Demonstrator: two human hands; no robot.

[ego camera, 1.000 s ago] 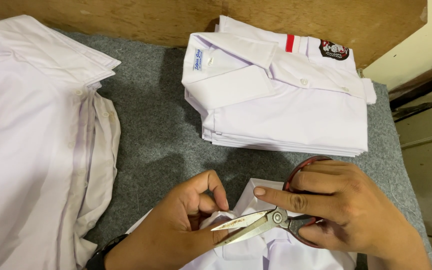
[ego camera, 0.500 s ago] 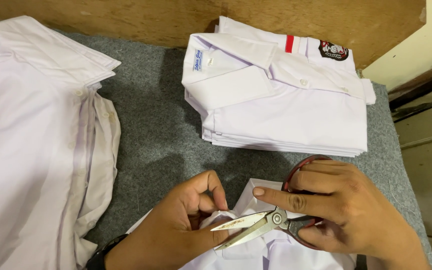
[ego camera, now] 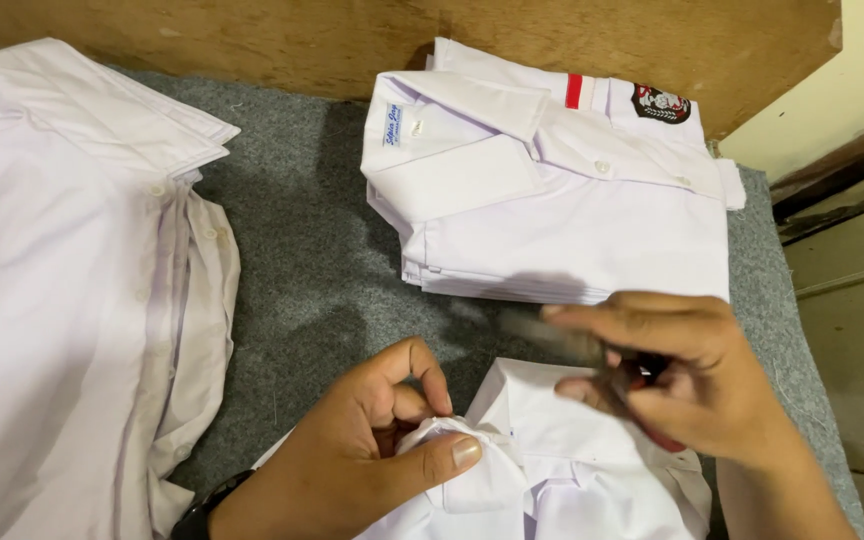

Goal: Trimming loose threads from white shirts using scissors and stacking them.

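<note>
Up swings the right hand (ego camera: 687,385), blurred metal scissors (ego camera: 562,340) clamped in its fingers, clear of the white cotton shirt (ego camera: 572,450); left hand (ego camera: 367,450) fingers pinch its collar taut beside the scissors.

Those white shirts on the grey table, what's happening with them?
A person's left hand pinches the collar of a white shirt at the near edge. The right hand holds scissors, blurred, just above it. A folded stack of shirts lies behind, and loose shirts lie at the left on the grey mat.
</note>
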